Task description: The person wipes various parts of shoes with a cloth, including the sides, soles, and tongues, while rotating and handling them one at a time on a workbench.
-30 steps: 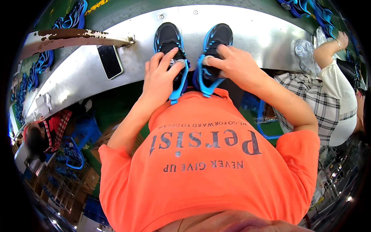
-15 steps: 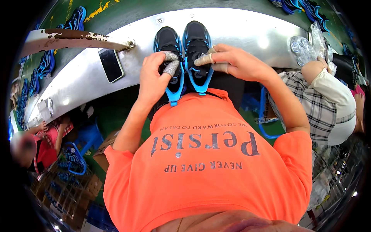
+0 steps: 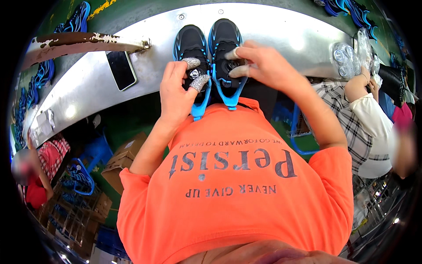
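A pair of black-and-blue sports shoes lies side by side on the metal bench, toes pointing away from me. My left hand (image 3: 176, 90) is at the left shoe (image 3: 190, 42), its silver-wrapped thumb and forefinger on either side of a round dial (image 3: 195, 74) on the tongue, the other fingers curled at the shoe's side. Over the right shoe (image 3: 224, 36), my right hand (image 3: 263, 66) has its beige-covered thumb and forefinger apart, beside another dial (image 3: 231, 65). Whether those fingertips touch the shoe I cannot tell. Blue heel loops point toward me.
A phone (image 3: 121, 70) lies left on the bench (image 3: 281, 26), near a chipped metal bar (image 3: 88, 42). Clear plastic packaging (image 3: 345, 59) sits at the right end, beside a co-worker in a plaid garment (image 3: 332, 103). More blue shoes (image 3: 77, 20) stand beyond. A cardboard box (image 3: 125, 158) is lower left.
My right hand's thumb and forefinger have spread apart, uncovering the right shoe's dial. My left hand stays at the left shoe, whose dial now shows between its fingers. The view has shifted slightly.
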Motion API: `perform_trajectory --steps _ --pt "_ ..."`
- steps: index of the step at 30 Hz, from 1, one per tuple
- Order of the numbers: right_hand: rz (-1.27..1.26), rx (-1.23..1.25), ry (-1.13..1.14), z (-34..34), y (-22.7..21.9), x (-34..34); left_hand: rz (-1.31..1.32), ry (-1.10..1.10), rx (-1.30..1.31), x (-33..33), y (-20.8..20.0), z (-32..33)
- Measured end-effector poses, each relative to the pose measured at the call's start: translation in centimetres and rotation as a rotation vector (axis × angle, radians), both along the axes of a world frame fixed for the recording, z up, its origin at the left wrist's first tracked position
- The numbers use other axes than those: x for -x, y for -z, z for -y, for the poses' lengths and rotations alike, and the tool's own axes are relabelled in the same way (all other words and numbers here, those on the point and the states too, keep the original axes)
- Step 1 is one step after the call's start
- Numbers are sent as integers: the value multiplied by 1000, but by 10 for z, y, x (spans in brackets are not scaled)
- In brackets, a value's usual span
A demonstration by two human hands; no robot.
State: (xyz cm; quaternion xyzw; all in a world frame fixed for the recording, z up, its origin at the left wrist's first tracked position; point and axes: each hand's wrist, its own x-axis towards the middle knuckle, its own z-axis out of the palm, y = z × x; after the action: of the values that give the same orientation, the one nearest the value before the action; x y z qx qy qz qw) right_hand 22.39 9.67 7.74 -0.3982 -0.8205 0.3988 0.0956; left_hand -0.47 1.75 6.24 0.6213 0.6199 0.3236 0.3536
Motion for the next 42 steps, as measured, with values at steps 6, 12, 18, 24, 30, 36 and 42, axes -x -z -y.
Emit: perform_trajectory --steps 6,12,18,24,30,36,42 --pt "8 33 -31 1 -2 10 73 220 90 12 -8 -10" --pt "-31 178 -114 -17 -15 10 -37 290 16 25 -6 -9" --pt "-33 -62 70 2 2 15 -62 199 -85 18 -1 -11" --pt "-23 212 -142 -19 -14 10 65 307 124 30 -14 -17" --pt "52 101 83 0 2 20 -100 97 -168 11 -33 0" --pt "-166 158 -127 -13 0 11 786 111 922 -11 -27 15" --pt "-109 113 -56 -10 -6 17 1122 -260 956 -31 -17 14"
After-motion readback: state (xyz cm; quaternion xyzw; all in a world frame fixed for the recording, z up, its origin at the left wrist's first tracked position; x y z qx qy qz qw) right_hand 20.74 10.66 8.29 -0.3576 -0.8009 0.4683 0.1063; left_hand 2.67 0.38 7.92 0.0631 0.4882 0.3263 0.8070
